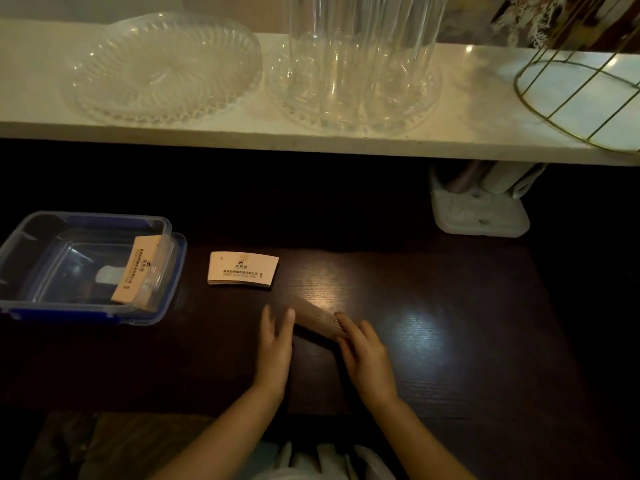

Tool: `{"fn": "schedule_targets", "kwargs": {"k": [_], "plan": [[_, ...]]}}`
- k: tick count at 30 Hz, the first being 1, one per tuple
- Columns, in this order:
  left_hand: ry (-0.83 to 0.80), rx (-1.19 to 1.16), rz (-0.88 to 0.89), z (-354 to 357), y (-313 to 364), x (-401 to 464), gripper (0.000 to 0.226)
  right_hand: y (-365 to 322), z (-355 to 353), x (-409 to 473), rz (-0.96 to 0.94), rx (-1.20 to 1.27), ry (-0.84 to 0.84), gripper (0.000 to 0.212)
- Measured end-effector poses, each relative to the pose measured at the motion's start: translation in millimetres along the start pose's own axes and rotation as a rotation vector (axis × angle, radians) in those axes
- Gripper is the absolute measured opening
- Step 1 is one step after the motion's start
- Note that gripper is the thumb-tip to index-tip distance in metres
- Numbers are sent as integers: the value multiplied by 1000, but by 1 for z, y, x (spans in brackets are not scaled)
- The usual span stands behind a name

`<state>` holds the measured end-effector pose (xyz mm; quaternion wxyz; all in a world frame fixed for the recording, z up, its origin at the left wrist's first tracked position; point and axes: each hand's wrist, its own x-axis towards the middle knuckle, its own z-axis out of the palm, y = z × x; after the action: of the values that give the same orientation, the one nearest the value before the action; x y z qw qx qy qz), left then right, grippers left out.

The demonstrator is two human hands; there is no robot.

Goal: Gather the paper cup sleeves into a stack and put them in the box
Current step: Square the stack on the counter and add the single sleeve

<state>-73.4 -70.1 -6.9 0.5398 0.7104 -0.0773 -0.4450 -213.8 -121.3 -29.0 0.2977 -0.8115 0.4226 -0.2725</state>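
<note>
A neat stack of printed kraft cup sleeves (242, 271) lies on the dark table right of the clear plastic box (20, 237). Inside the box another bundle of sleeves (136, 271) leans on edge against the right wall. Nearer to me a fanned, blurred bundle of sleeves (317, 318) rests on the table between my hands. My left hand (275, 344) presses its left end with flat fingers. My right hand (363, 355) presses its right end. The bundle's lower edge is hidden by my fingers.
The box sits on its blue lid (173, 292) at the left. A white shelf (311, 136) overhangs the back of the table with a glass dish (162, 67), a tall glass vase (363, 64) and a gold wire basket (581, 95). A white holder (481, 213) stands back right.
</note>
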Motion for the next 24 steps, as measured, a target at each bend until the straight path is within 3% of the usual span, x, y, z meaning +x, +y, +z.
{"fn": "schedule_targets", "kwargs": {"k": [1, 3, 7, 11, 14, 16, 19, 22, 24], "plan": [[-5, -129, -59, 5, 2, -5, 70, -6, 0, 2, 0, 16, 26, 44], [-135, -361, -148, 16, 5, -14, 63, -22, 3, 4, -42, 18, 39, 43], [-279, -414, -166, 17, 20, -16, 37, -46, 4, 6, -57, -48, 8, 48], [-463, -183, -255, -19, 37, -2, 33, -49, -12, 7, -113, 108, -150, 51], [-775, 110, -361, -48, 53, 5, 51, -41, -32, 22, -150, 198, -177, 74], [-979, 302, -395, -55, 60, 7, 63, -40, -45, 37, -251, 138, -342, 82], [-1201, 467, -409, -56, 71, 14, 70, -41, -56, 51, -383, 97, -513, 61], [-1229, 496, -366, -57, 79, 20, 56, -36, -61, 57, -361, 92, -532, 38], [-1045, 361, -347, -60, 81, 23, 58, -30, -63, 58, -231, 117, -491, 33]]}}
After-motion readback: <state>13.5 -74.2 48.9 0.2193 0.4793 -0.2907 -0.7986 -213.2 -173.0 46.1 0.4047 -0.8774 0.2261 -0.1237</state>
